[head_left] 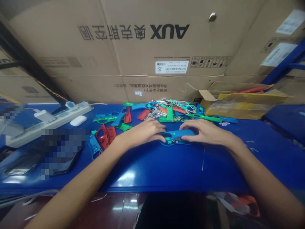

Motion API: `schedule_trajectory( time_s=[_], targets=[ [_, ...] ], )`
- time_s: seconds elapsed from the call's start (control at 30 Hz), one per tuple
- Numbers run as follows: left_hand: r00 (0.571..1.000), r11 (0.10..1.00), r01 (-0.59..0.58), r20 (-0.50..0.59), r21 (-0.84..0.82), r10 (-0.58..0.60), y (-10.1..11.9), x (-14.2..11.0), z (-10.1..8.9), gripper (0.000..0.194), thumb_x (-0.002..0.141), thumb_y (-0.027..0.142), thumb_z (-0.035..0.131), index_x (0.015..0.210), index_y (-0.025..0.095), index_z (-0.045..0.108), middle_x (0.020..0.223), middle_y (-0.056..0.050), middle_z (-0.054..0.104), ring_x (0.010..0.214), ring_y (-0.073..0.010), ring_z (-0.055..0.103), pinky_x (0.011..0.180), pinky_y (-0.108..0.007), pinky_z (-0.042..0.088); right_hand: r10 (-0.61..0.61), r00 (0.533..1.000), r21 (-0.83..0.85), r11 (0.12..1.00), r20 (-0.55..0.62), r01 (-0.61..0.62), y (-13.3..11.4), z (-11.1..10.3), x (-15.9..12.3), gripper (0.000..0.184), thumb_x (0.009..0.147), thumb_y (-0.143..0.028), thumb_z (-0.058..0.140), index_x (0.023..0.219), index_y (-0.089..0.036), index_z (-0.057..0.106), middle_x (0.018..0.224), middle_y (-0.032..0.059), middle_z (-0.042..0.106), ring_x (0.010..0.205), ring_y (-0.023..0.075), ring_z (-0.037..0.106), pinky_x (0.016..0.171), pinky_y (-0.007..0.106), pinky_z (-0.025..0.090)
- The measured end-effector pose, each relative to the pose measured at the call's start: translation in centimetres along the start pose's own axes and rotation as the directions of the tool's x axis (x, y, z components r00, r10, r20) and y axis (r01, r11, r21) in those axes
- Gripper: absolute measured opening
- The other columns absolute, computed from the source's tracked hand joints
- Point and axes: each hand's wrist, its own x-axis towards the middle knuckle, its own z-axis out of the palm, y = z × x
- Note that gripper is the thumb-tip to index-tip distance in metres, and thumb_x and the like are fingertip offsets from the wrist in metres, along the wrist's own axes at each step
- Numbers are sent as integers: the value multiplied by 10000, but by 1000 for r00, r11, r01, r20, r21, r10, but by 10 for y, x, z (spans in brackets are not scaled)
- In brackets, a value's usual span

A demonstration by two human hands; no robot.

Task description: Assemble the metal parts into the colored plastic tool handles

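A blue plastic toy gun lies low at the middle of the blue table, with turquoise parts and thin metal bits showing along its near side. My left hand grips its left end, thumb at the front and fingers behind. On the right end, my right hand is closed in the same way, thumb on the near face. Just behind the hands is a heap of thin metal parts mixed with turquoise pieces. A green gun-shaped shell lies against this heap. The undersides of both hands are hidden.
Red shells and a blue shell lie beside my left forearm. Farther left are a white power strip, a white case and a dark phone. An open carton stands behind right. A thin metal rod lies in front.
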Motion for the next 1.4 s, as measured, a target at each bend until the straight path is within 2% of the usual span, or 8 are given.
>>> schedule_trajectory(
  time_s=[0.13, 0.23, 0.43, 0.67, 1.03, 1.4],
  targets=[
    [1000, 1000, 1, 30, -22, 0, 6, 1, 2, 385, 967, 504, 590, 1129, 188, 736, 1309, -93, 683, 1234, -251, 610, 1042, -409, 437, -60, 995, -1, 998, 75, 60, -1, -2, -2, 322, 890, -505, 643, 1066, -240, 689, 1090, 58, 704, 954, 233, 627, 803, 336, 456],
    [999, 999, -9, 52, -31, 11, 9, 2, 4, 356, 970, 487, 596, 1118, 195, 737, 1294, -93, 692, 1231, -245, 617, 1032, -416, 450, -43, 991, 16, 999, 126, 41, -1, -1, -3, 309, 881, -493, 655, 1040, -230, 686, 1067, 65, 696, 930, 236, 622, 786, 343, 463],
    [999, 1000, -4, 39, -24, 5, 4, 0, 6, 339, 969, 471, 605, 1129, 204, 741, 1282, -87, 697, 1216, -248, 620, 1006, -421, 475, -31, 994, 17, 999, 104, 29, -1, 5, -4, 319, 876, -493, 669, 1067, -238, 674, 1091, 61, 687, 946, 238, 625, 805, 360, 473],
    [998, 1000, 19, 60, -16, -18, 5, -1, 6, 327, 968, 455, 612, 1131, 201, 737, 1300, -90, 677, 1213, -250, 617, 1009, -400, 469, -34, 991, 19, 999, 130, 32, -1, 8, -3, 353, 895, -524, 653, 1085, -227, 659, 1110, 70, 674, 984, 243, 625, 853, 376, 482],
    [995, 997, 65, 82, -35, -62, 4, -2, 5, 330, 962, 436, 634, 1174, 202, 730, 1322, -83, 661, 1209, -252, 621, 1026, -383, 480, -66, 991, 43, 997, 118, 61, -1, 9, -1, 355, 901, -527, 638, 1082, -223, 670, 1094, 74, 678, 983, 243, 624, 843, 375, 487],
    [996, 998, 53, 67, -36, -51, 5, -2, 4, 321, 975, 423, 614, 1169, 200, 739, 1312, -98, 668, 1194, -249, 634, 1008, -384, 494, -62, 990, 32, 998, 126, 58, -4, 9, 0, 351, 917, -513, 625, 1108, -222, 670, 1110, 75, 681, 994, 246, 631, 849, 378, 486]
  ],
)
